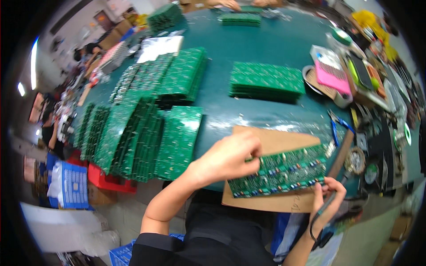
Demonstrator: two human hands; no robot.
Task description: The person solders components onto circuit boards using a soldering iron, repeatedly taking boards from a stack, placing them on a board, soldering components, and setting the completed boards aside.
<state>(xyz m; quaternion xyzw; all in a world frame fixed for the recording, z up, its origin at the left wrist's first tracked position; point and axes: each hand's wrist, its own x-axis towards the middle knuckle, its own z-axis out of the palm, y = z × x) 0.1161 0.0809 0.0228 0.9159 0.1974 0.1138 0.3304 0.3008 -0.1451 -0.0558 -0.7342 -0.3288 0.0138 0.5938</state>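
While the populated green circuit board (pixel 288 170) lies component side up over a sheet of cardboard (pixel 275 136) at the near edge of the worktop (pixel 275 46), the right hand (pixel 329 201) grips its near right corner between thumb and fingers. The left hand (pixel 233 155) is curled over the board's left end; whether it pinches a part there cannot be told, since the fingertips are hidden. A dark cord (pixel 317 217) runs beside the right hand.

To handle the board well here, I would steady it by its rim, keep finger pressure off the tall components along the near side, and let the cardboard bear its weight so that it does not flex. The cardboard juts past the worktop's near edge, so pressing down out there could tip it. The cord is best kept from snagging the parts, and the blue-handled pliers (pixel 335 128) toward the right edge well clear.
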